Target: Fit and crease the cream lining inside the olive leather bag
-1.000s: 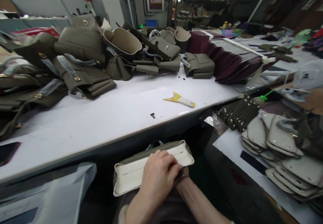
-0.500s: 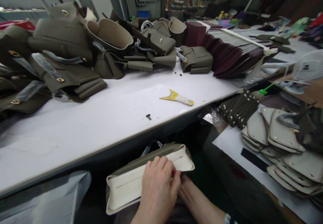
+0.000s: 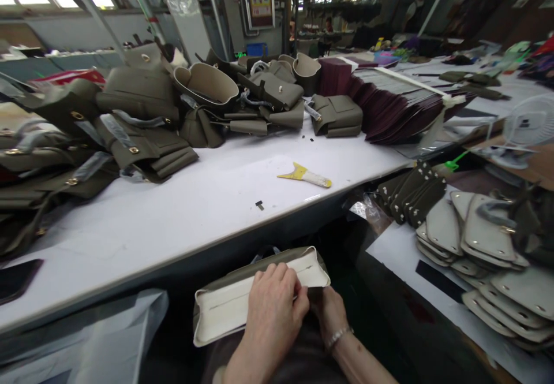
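In the head view, an olive bag (image 3: 266, 264) lies below the near edge of the white table (image 3: 182, 213), over the person's lap, its long cream face (image 3: 227, 303) turned up and bordered by a raised rim that curls at both ends; a thin dark line runs along it. The left hand (image 3: 274, 294) lies across this face, back upward, its fingers bent and its thumb drawn in near the rim closest to the person; what thumb and fingertips may be pinching is hidden, so how firmly it grips cannot be told. The right hand (image 3: 331, 313) is just beside it, under the rim's right part, wrist bent and forearm slanting in from the lower right with a bracelet (image 3: 339, 336) on it; its fingers are out of sight, and their grip cannot be told either. On the table, an open-topped bag (image 3: 206, 86) shows its beige lining among a heap of olive bags, several with plastic-wrapped handles. To the heap's right is a bundle of maroon sheets (image 3: 389, 110). At lower left, translucent plastic (image 3: 149, 314) drapes a container whose contents are too blurred to name. A yellow tool (image 3: 305, 175) lies on the table.
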The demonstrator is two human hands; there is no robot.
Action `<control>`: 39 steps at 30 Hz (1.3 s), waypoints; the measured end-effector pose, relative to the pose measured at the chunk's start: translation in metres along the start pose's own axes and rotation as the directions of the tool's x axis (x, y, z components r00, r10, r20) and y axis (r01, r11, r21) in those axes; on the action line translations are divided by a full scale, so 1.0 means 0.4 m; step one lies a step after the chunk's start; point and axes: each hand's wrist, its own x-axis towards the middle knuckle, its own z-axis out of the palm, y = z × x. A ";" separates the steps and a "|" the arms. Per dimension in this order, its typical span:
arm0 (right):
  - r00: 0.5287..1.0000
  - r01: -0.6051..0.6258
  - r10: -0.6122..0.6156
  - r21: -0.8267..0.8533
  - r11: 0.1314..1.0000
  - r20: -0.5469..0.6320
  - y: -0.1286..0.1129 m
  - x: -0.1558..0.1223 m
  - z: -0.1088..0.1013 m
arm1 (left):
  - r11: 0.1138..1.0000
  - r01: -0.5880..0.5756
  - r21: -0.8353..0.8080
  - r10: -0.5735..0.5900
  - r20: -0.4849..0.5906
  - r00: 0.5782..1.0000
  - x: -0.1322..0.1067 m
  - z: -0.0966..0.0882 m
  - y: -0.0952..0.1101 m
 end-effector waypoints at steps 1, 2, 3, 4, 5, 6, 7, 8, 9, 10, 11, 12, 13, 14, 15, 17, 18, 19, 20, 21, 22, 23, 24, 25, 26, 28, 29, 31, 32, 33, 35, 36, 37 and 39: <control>0.998 0.001 -0.002 -0.013 1.000 -0.058 0.002 -0.024 -0.020 | 1.000 -0.004 0.011 0.004 -0.004 1.000 -0.002 0.000 0.001; 0.993 0.037 -0.041 -0.041 0.998 -0.107 -0.001 -0.054 -0.041 | 1.000 -0.010 0.022 0.010 -0.008 1.000 -0.005 0.000 0.001; 0.980 0.132 -0.145 -0.102 0.986 -0.134 -0.010 -0.085 -0.060 | 0.999 -0.019 0.033 0.019 -0.015 1.000 -0.007 0.001 0.002; 0.949 0.261 -0.287 -0.185 0.947 -0.134 -0.023 -0.117 -0.076 | 0.999 -0.027 0.043 0.028 -0.025 0.999 -0.010 0.002 0.002; 0.862 0.451 -0.500 -0.322 0.833 -0.086 -0.038 -0.145 -0.087 | 0.998 -0.036 0.056 0.037 -0.035 0.999 -0.012 0.003 0.003; 0.739 0.602 -0.674 -0.443 0.664 -0.005 -0.054 -0.167 -0.092 | 0.997 -0.044 0.068 0.047 -0.046 0.998 -0.014 0.005 0.003; 0.605 0.699 -0.789 -0.542 0.467 0.101 -0.069 -0.182 -0.091 | 0.995 -0.051 0.081 0.056 -0.054 0.997 -0.017 0.007 0.003; 0.502 0.734 -0.842 -0.612 0.295 0.196 -0.080 -0.189 -0.086 | 0.994 -0.056 0.092 0.062 -0.061 0.996 -0.019 0.009 0.003; 0.449 0.729 -0.855 -0.659 0.183 0.259 -0.087 -0.190 -0.078 | 0.993 -0.061 0.100 0.067 -0.065 0.996 -0.021 0.011 0.004; 0.428 0.708 -0.853 -0.698 0.110 0.299 -0.090 -0.186 -0.068 | 0.993 -0.064 0.103 0.072 -0.067 0.995 -0.022 0.013 0.004; 0.420 0.682 -0.849 -0.729 0.061 0.321 -0.088 -0.179 -0.058 | 0.993 -0.069 0.101 0.076 -0.071 0.995 -0.024 0.014 0.004; 0.420 0.654 -0.845 -0.756 0.028 0.332 -0.084 -0.171 -0.048 | 0.993 -0.074 0.093 0.081 -0.076 0.994 -0.027 0.016 0.005; 0.421 0.631 -0.843 -0.775 0.007 0.335 -0.077 -0.163 -0.039 | 0.994 -0.079 0.081 0.086 -0.085 0.993 -0.029 0.016 0.004; 0.423 0.614 -0.843 -0.789 -0.003 0.332 -0.071 -0.158 -0.032 | 0.994 -0.084 0.067 0.090 -0.095 0.991 -0.033 0.016 0.003; 0.429 0.601 -0.842 -0.799 -0.004 0.326 -0.064 -0.155 -0.026 | 0.995 -0.088 0.053 0.093 -0.103 0.990 -0.038 0.015 0.001; 0.443 0.581 -0.843 -0.814 0.010 0.305 -0.057 -0.155 -0.015 | 0.995 -0.092 0.029 0.095 -0.109 0.990 -0.051 0.010 -0.007; 0.449 0.576 -0.842 -0.817 0.017 0.299 -0.056 -0.158 -0.010 | 0.996 -0.092 0.017 0.094 -0.106 0.990 -0.060 0.007 -0.014; 0.452 0.574 -0.843 -0.818 0.024 0.293 -0.056 -0.162 -0.004 | 0.996 -0.090 0.006 0.090 -0.104 0.990 -0.069 0.002 -0.023; 0.455 0.575 -0.842 -0.818 0.031 0.289 -0.057 -0.166 0.004 | 0.996 -0.086 -0.005 0.085 -0.105 0.991 -0.079 -0.002 -0.033; 0.460 0.578 -0.841 -0.815 0.040 0.286 -0.058 -0.170 0.012 | 0.997 -0.078 -0.016 0.076 -0.109 0.991 -0.089 -0.006 -0.043; 0.463 0.582 -0.840 -0.811 0.048 0.282 -0.060 -0.173 0.021 | 0.997 -0.068 -0.026 0.064 -0.117 0.991 -0.098 -0.009 -0.054; 0.466 0.585 -0.841 -0.809 0.059 0.276 -0.061 -0.176 0.030 | 0.998 -0.056 -0.033 0.051 -0.124 0.991 -0.107 -0.012 -0.064; 0.468 0.589 -0.842 -0.806 0.069 0.270 -0.062 -0.178 0.040 | 0.998 -0.043 -0.039 0.038 -0.129 0.991 -0.114 -0.014 -0.072; 0.469 0.593 -0.842 -0.801 0.077 0.267 -0.061 -0.180 0.050 | 0.999 -0.030 -0.043 0.024 -0.134 0.991 -0.120 -0.016 -0.079; 0.470 0.599 -0.841 -0.797 0.081 0.268 -0.061 -0.183 0.059 | 0.999 -0.019 -0.046 0.013 -0.140 0.990 -0.125 -0.017 -0.084; 0.467 0.609 -0.842 -0.789 0.084 0.271 -0.058 -0.187 0.077 | 0.999 -0.002 -0.050 -0.006 -0.157 0.988 -0.131 -0.019 -0.090; 0.466 0.614 -0.841 -0.785 0.084 0.274 -0.057 -0.190 0.085 | 0.999 0.004 -0.053 -0.012 -0.165 0.986 -0.133 -0.020 -0.091; 0.461 0.622 -0.842 -0.779 0.080 0.282 -0.054 -0.195 0.101 | 0.998 0.015 -0.064 -0.026 -0.176 0.984 -0.136 -0.024 -0.094; 0.457 0.627 -0.843 -0.775 0.078 0.284 -0.052 -0.197 0.108 | 0.997 0.020 -0.073 -0.033 -0.180 0.983 -0.138 -0.027 -0.096; 0.455 0.632 -0.843 -0.771 0.079 0.286 -0.051 -0.199 0.116 | 0.996 0.027 -0.082 -0.042 -0.185 0.982 -0.141 -0.029 -0.099; 0.454 0.640 -0.843 -0.764 0.083 0.289 -0.049 -0.204 0.130 | 0.994 0.041 -0.098 -0.060 -0.198 0.978 -0.148 -0.035 -0.109; 0.454 0.646 -0.841 -0.759 0.083 0.294 -0.049 -0.206 0.137 | 0.993 0.045 -0.106 -0.066 -0.206 0.976 -0.153 -0.038 -0.116; 0.453 0.652 -0.840 -0.753 0.082 0.300 -0.049 -0.208 0.144 | 0.992 0.048 -0.114 -0.072 -0.216 0.974 -0.158 -0.040 -0.122; 0.446 0.667 -0.838 -0.741 0.076 0.315 -0.049 -0.212 0.157 | 0.990 0.053 -0.131 -0.083 -0.240 0.967 -0.170 -0.045 -0.135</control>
